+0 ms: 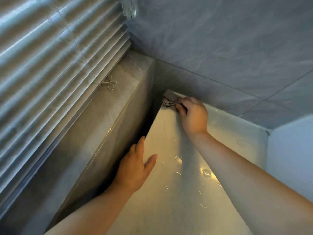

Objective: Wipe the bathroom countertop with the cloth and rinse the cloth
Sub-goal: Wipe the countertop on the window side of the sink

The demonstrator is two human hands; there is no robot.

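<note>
A crumpled grey cloth [170, 99] lies in the far corner of the white countertop [169, 184], where it meets the tiled wall. My right hand [193, 116] reaches to that corner and grips the cloth with curled fingers, pressing it onto the surface. My left hand [135, 167] rests flat on the countertop's left edge, fingers straight, thumb spread to the right. Water drops and streaks glisten on the countertop between my two arms.
A grey ledge [108, 112] runs along the left, higher than the countertop, under closed window blinds [50, 65] with a tangled cord [111, 83]. Grey tiled wall [220, 48] backs the countertop. A white surface [291, 158] stands at the right end.
</note>
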